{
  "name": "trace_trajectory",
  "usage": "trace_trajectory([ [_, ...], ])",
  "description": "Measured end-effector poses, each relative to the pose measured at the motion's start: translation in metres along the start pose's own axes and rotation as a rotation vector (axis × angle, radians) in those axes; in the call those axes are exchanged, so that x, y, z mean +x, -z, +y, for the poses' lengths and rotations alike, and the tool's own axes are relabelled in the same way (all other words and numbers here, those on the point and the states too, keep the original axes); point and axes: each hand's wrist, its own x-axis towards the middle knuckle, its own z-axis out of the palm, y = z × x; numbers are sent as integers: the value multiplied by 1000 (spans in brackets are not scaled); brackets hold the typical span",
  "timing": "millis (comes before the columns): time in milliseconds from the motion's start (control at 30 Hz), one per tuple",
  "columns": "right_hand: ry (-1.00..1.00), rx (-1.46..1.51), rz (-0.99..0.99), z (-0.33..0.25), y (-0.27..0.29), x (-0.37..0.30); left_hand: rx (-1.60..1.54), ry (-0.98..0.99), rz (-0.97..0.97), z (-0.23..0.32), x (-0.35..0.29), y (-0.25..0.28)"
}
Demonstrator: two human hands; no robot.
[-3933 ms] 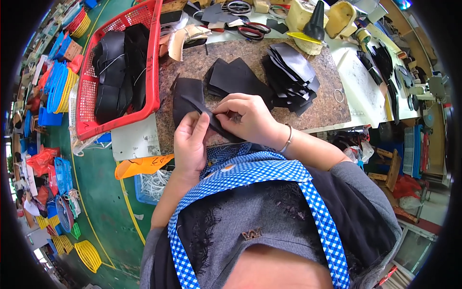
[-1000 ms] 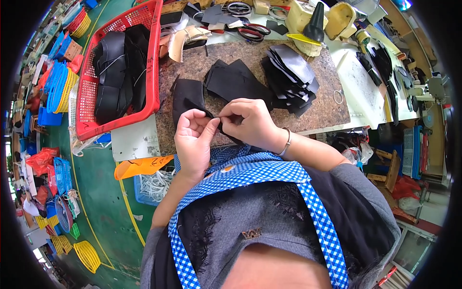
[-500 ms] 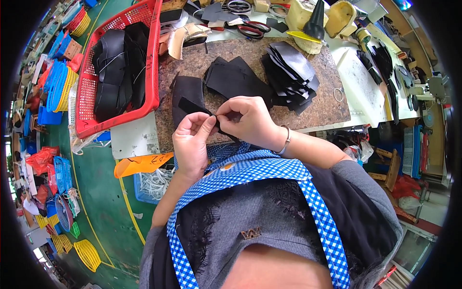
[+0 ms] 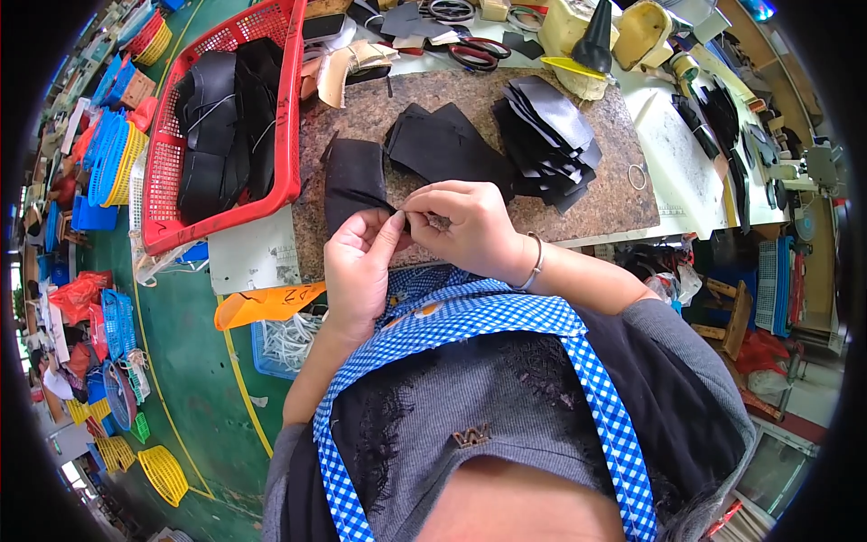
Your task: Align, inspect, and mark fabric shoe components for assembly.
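The left hand (image 4: pixel 361 251) and right hand (image 4: pixel 471 230) meet at the fingertips. Both grips pinch a black strip (image 4: pixel 377 205) tightly.

We pinch a black strip (image 4: pixel 379 205) with our left hand (image 4: pixel 359 265) and right hand (image 4: pixel 471 230); a red basket (image 4: pixel 290 154) stands left, a black stack (image 4: pixel 547 144) farther right.

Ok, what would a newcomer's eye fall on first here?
Probably the red basket at the upper left, loaded with black pieces. Next, the blue checked apron in the middle, with the left hand and right hand just above it, pinching a mostly hidden black strip. The fanned black stack also stands out, right of centre on the speckled board.
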Motion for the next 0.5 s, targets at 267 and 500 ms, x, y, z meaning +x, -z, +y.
trace_trajectory([
  [267, -155, 108, -8, 0, -1, -5, 461, -339, -51, -17, 5, 9],
  [500, -924, 779, 483, 49, 58, 26, -197, -199, -75, 7, -2, 39],
])
